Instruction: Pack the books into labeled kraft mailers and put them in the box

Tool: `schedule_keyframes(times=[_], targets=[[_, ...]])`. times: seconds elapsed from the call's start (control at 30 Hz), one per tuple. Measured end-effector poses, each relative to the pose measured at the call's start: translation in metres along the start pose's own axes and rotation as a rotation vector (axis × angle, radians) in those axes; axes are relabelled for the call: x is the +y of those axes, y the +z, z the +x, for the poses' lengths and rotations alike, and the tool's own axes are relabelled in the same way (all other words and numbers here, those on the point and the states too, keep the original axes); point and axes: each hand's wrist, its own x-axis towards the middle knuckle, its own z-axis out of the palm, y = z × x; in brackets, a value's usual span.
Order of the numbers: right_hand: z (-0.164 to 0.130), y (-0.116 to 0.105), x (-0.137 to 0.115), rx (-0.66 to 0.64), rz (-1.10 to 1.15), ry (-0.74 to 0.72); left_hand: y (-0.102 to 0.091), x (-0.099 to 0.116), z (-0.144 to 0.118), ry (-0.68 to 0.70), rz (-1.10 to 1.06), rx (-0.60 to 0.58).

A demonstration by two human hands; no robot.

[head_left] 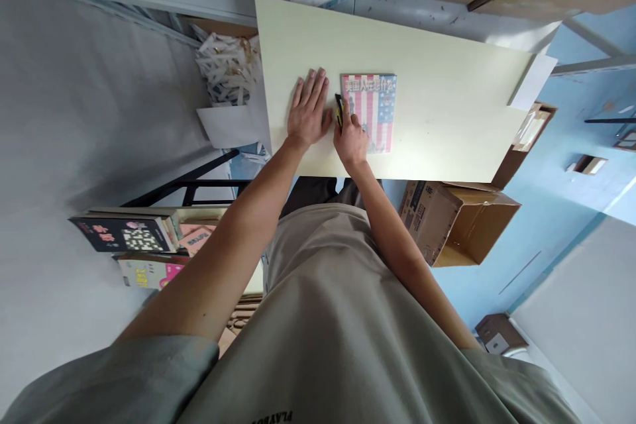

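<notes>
One book [370,112] (flag cover) lies lengthwise away from viewer.

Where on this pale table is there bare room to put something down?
The pale yellow rectangular table is bare right of the flag-covered book, out to its far right edge, and along its far edge beyond the left hand. It is crowded where the right hand holds a yellow-black utility knife.

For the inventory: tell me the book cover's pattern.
Red-and-white stripes with a blue patch on the book; head view.

Bare sheet [447,99] right of book [373,109]
</notes>
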Motion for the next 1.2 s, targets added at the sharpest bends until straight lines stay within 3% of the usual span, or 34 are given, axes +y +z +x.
schedule_keyframes(times=[0.37,0.87,1.07,1.2], targets=[[-0.034,-0.025,-0.018,-0.116,-0.112,0.118,-0.002,0.001,0.0,0.008,-0.011,-0.004],[-0.08,-0.028,-0.002,-0.229,-0.18,0.088,-0.001,-0.004,-0.002,0.004,0.024,-0.012],[-0.108,-0.037,0.005,-0.358,-0.301,0.074,0.0,-0.002,-0.001,0.019,-0.001,-0.007],[-0.125,-0.054,0.002,-0.507,-0.361,0.046,0.0,0.001,-0.001,0.04,0.001,-0.001]])
